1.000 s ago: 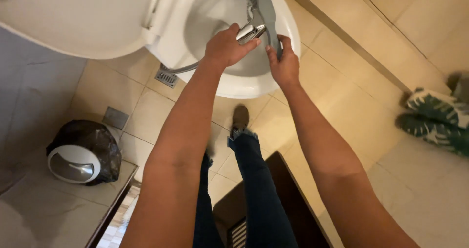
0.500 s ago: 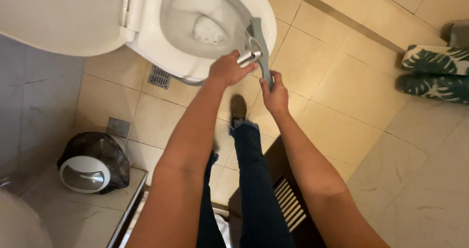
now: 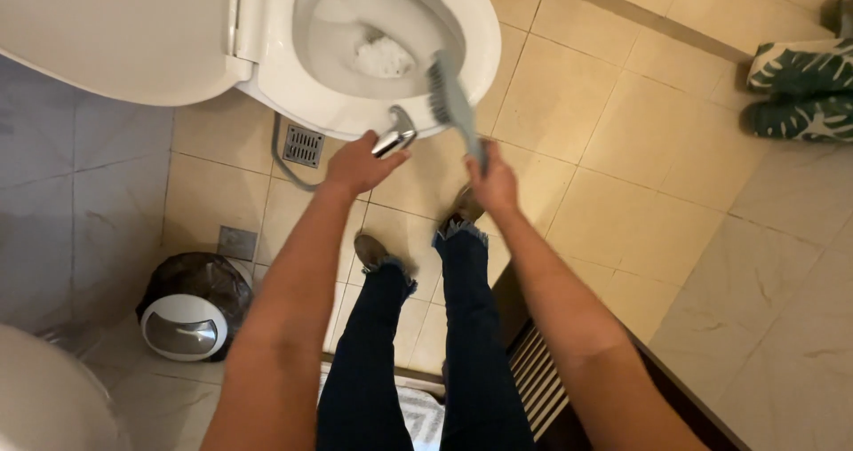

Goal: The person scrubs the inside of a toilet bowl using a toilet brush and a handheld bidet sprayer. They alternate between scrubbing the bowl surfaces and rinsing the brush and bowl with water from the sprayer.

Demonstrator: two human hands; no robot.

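Over the front rim of the toilet bowl (image 3: 484,38), the right hand (image 3: 494,183) fists a grey brush (image 3: 451,104) and the left hand (image 3: 358,162) curls around a chrome sprayer (image 3: 395,138), so a careless squeeze could splash water beyond the bowl onto the floor tiles (image 3: 577,140).

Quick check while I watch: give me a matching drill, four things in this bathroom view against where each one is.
Things:
1. sprayer nozzle
2. grey brush
3. waste bin
4. patterned slippers

Places:
A. far right of the tiled floor
B. in the right hand
C. in the left hand
D. floor by the left wall

Pairs: 1-C, 2-B, 3-D, 4-A
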